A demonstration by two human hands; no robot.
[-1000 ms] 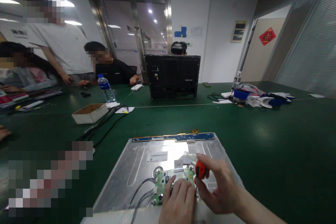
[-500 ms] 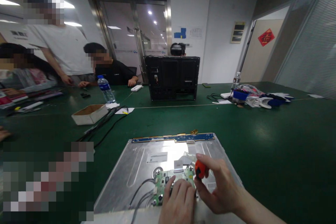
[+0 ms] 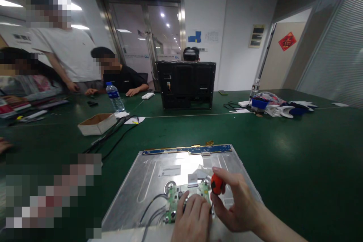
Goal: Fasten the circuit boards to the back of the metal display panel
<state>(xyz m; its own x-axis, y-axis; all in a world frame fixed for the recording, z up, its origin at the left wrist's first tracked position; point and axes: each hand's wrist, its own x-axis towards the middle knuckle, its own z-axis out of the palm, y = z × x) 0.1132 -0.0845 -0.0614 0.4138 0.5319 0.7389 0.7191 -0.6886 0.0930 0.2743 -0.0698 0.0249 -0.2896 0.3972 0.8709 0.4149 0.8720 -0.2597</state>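
A silver metal display panel [image 3: 150, 181] lies on the table in front of me, with a green circuit board [image 3: 171, 200] near its front edge. My left hand [image 3: 193, 217] rests flat on this board, fingers stretched out, covering much of it. At the board's right side, my right hand [image 3: 239, 200] pinches the orange and black handle of a screwdriver [image 3: 217, 184] between thumb and fingers. The screwdriver stands roughly upright; its tip is hidden behind my left hand. Dark cables [image 3: 153, 202] run from the board's left side. A blue circuit strip [image 3: 187, 150] lines the panel's far edge.
A white open box [image 3: 98, 124], black cables [image 3: 113, 136] and a water bottle [image 3: 114, 96] are left of the panel. Beyond it stands a black monitor housing [image 3: 185, 85]. A blue container [image 3: 259, 103] and gloves [image 3: 283, 110] lie right. Several people sit or stand behind the table.
The screwdriver handle has turned slightly in my right fingers. My left hand stays in place. The seated person in black has moved a hand leftward on the table.
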